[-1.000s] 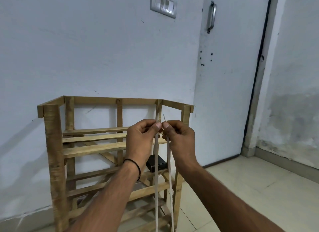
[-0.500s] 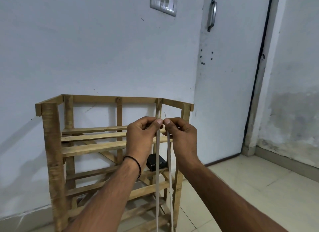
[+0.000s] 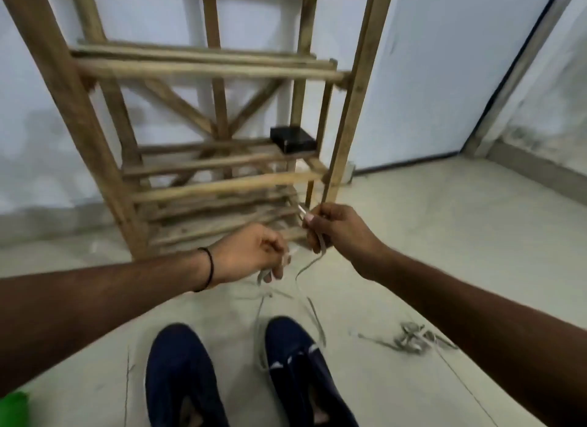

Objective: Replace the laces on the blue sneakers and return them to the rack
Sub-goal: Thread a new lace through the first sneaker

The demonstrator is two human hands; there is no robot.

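The wooden shoe rack (image 3: 206, 70) stands against the wall straight ahead of me, its lower slats just beyond my hands. The two blue sneakers sit on the floor tiles (image 3: 428, 236) at the near edge of view, side by side and a little apart, below and nearer to me than both hands. Their long axes run from me toward the rack, toes pointing at it. The left sneaker (image 3: 181, 372) shows no lace that I can make out. The right sneaker (image 3: 301, 369) lies almost directly under my hands and has pale lace crossing its throat.

My left hand (image 3: 251, 255) is curled around one run of the white lace (image 3: 322, 247); it hangs lower, so I judge it the closer hand to that shoe's toe. My right hand (image 3: 336, 226) pinches the other run between thumb and fingers, the tip poking out above. Both runs fall slack toward the right sneaker. A tangle of old laces (image 3: 413, 337) lies on the floor to the right. A small black box (image 3: 292, 139) rests on a middle shelf.
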